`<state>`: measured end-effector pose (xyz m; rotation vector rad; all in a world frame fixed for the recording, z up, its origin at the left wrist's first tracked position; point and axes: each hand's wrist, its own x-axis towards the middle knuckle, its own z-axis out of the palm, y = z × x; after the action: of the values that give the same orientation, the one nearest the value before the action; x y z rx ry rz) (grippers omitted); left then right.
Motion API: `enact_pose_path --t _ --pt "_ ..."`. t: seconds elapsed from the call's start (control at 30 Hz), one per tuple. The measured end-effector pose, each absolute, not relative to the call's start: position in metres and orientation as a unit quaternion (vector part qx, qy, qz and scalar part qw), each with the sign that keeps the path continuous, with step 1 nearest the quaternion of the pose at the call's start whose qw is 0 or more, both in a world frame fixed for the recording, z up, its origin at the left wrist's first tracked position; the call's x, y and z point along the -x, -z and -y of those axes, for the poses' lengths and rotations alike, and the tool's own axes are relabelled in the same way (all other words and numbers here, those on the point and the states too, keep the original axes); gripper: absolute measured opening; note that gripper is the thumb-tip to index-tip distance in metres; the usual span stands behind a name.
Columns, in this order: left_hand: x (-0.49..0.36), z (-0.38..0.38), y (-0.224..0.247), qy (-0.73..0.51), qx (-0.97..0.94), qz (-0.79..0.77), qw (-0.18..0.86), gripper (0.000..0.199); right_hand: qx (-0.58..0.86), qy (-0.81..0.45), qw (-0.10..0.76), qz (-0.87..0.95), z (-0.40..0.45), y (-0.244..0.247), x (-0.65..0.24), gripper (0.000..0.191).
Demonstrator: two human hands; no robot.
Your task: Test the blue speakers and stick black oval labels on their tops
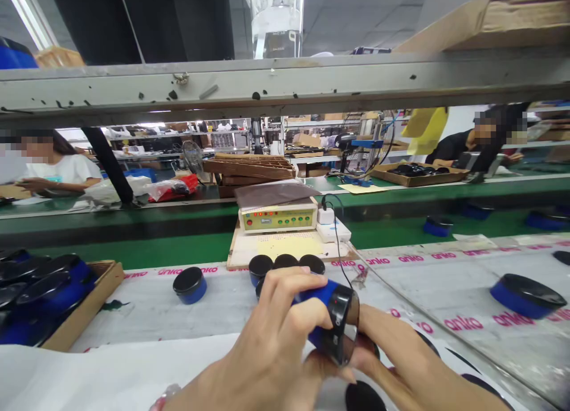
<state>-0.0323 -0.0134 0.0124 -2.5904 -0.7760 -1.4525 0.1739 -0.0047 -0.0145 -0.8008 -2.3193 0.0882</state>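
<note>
In front of me a blue-and-black cylindrical device (342,304) is tilted on its side, its glossy dark round face turned to the right. My left hand (276,331) is closed around its blue body, fingers over the top and thumb beneath. At the glossy end, my right hand (394,348) grips the lower edge, its fingertips partly hidden behind the device. Similar black-topped blue devices (285,261) stand in a cluster just beyond my hands. Black discs (365,396) lie on the white sheet under my right hand.
A cardboard box (84,304) of such devices stands on the left, near a single device (190,284). A control box (278,216) with lit displays is ahead. Another device (528,295) lies right. A shelf beam (285,81) crosses above; two people sit across the green conveyor (178,244).
</note>
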Motion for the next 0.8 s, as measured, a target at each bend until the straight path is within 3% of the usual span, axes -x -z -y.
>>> enact_pose_path --t 0.13,0.3,0.43,0.53,0.67,0.8 --pt "0.034 0.002 -0.010 0.313 0.894 0.312 -0.080 0.073 0.314 0.004 0.297 0.902 0.006 0.025 -0.183 0.018" --pt "0.032 -0.037 0.016 0.350 0.809 0.452 -0.140 0.059 0.404 0.066 0.331 0.850 -0.003 0.031 -0.214 0.018" --pt "0.015 -0.051 0.047 0.274 0.831 0.441 -0.199 0.064 0.484 0.019 0.347 0.803 -0.025 0.022 -0.228 0.033" --pt "0.015 -0.056 0.053 0.268 0.837 0.436 -0.193 0.066 0.510 -0.021 0.304 0.805 -0.045 0.011 -0.218 0.032" --pt "0.064 -0.079 0.041 0.301 0.809 0.470 -0.185 0.047 0.483 -0.019 0.199 0.852 -0.073 0.000 -0.185 0.022" --pt "0.119 -0.104 0.041 0.285 0.789 0.489 -0.239 0.063 0.379 -0.043 0.123 0.916 -0.108 0.000 -0.141 0.012"
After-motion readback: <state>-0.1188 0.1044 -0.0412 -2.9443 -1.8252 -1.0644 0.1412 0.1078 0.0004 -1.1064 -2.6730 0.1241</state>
